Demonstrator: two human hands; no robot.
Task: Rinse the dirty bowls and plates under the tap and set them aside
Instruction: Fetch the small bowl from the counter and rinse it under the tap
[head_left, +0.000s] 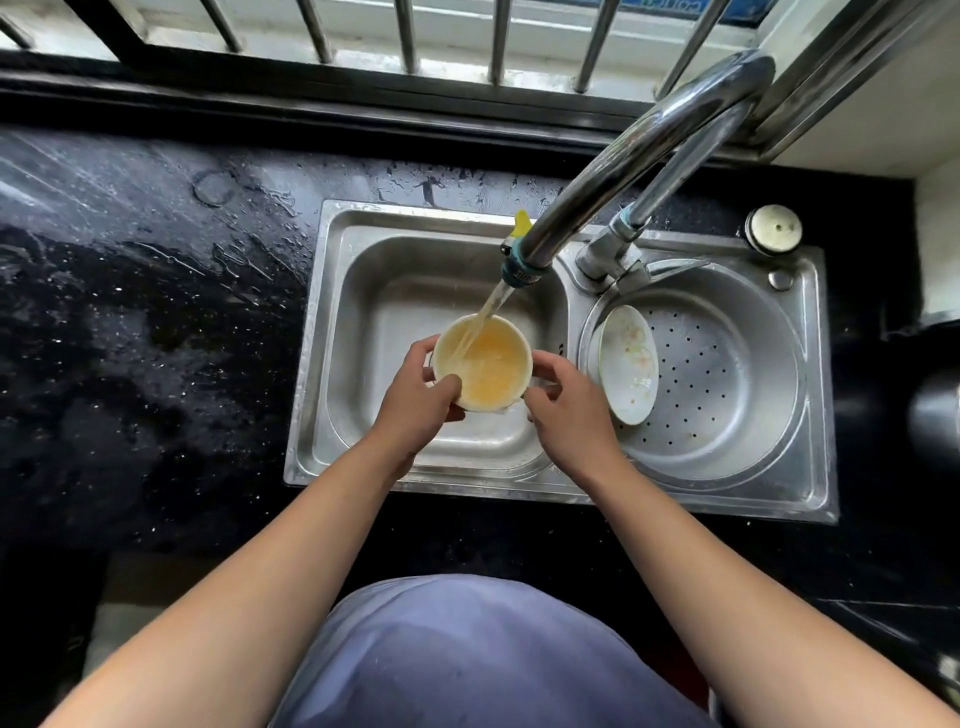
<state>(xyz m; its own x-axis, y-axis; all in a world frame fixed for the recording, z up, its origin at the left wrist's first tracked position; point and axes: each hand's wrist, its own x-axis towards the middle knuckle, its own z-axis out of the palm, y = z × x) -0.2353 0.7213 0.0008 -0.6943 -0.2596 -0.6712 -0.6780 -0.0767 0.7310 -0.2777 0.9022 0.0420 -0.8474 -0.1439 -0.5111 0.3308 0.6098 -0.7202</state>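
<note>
Small round white bowl (483, 364), cloudy yellow water inside, held upright above the rectangular left basin (395, 291) of a stainless steel double sink, directly under the tap's outlet. Thin stream of water (491, 314) slanting down from the outlet and landing inside the bowl near its far left rim.

Left hand (415, 400) clamped on the bowl's left side: thumb hooked over the near rim, fingers wrapped round the outer wall behind. Right hand (566, 410) at the bowl's right side: thumb pressed to the wall, fingers curled in close together under the lower right edge. Sliver of something white (501, 410) peeking from beneath the bowl between the two hands; impossible to tell what.

Curved chrome tap (623, 156) arching over from the divider between the basins, tipped with a teal collar and a yellow tab (521, 221).

To the right, round basin with a perforated floor (727, 374). Inside, white oval plate with faint pink and green flower pattern (628, 364), tilted on edge against the left wall of that basin, flecked with residue.

Round metal cap (773, 228) at the sink's far right corner. All around, black speckled counter (156, 312), wet with drops and streaks. Beyond, metal window bars (410, 31). Nearest the camera, blue-grey garment (467, 649) between the bare forearms.
</note>
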